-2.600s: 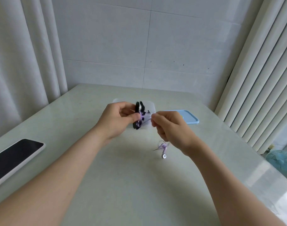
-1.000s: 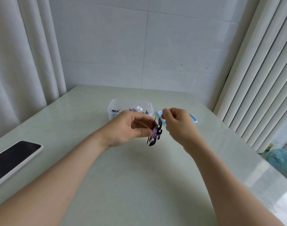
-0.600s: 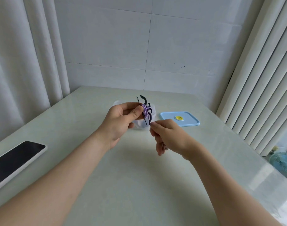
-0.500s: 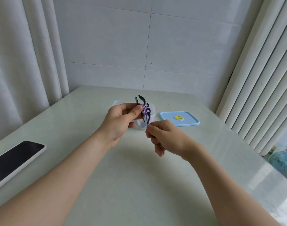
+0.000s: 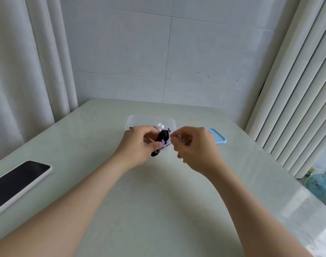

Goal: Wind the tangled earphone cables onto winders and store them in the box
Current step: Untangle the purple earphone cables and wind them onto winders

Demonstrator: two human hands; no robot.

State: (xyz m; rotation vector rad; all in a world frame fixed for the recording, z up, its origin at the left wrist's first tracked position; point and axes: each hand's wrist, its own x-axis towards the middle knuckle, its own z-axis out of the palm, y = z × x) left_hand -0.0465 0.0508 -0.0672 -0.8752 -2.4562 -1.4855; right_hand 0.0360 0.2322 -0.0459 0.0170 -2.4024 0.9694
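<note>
Spotter: Since half a second back, your winder (image 5: 159, 143) has tipped off upright and come down toward you from the box (image 5: 151, 121). Your right hand (image 5: 195, 149) has risen from below it to level on its right.

Checker: Grip now. Your left hand (image 5: 138, 145) pinches the black winder, thumb on the near face, fingers behind. Your right thumb and forefinger are pressed together on the short run of purple earphone cable (image 5: 164, 144) leaving the wrap. All of it is held in the air, just short of the clear box. Blue lid (image 5: 217, 139) lies off to the right of the grip.

Spotter: Long axis leans. Upper end points away and right, toward the box; lower end points down-left, under your left thumb. The wrap sits across the waist.

Checker: Risks, as judged. Slacken the right pinch and the last turns will likely spring off the waist. Pull too hard and the winder may twist out of your left pinch, since only fingertips hold it. What remains of the free end is hidden inside your right hand, so you cannot tell how much is left to tuck. Secure it before you reach beyond the grip for the box.
</note>
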